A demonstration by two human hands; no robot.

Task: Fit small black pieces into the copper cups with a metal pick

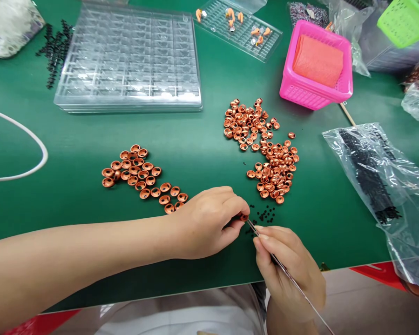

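so the step in hand looks like fine work on one copper cup [244, 217]; it's pinched between thumb and finger of the left hand [207, 223], just above the near part of the counter [209, 153]; the right hand [291, 265] grips thin metal tweezers [300, 289], tips right up at the cup, can't tell if they're holding anything; I'd say the next move calls for a steady pinch and a small, careful tip movement.

black bits [266, 214] are scattered just beyond the fingers, easy to nudge, I reckon; loose cups [278, 170] are heaped past those; the left wrist partly hides the end of another cup group [132, 170]; clear trays [129, 60] and a pink basket [289, 86] stand further back, well out of the way; a plastic bag [366, 172] lies off right
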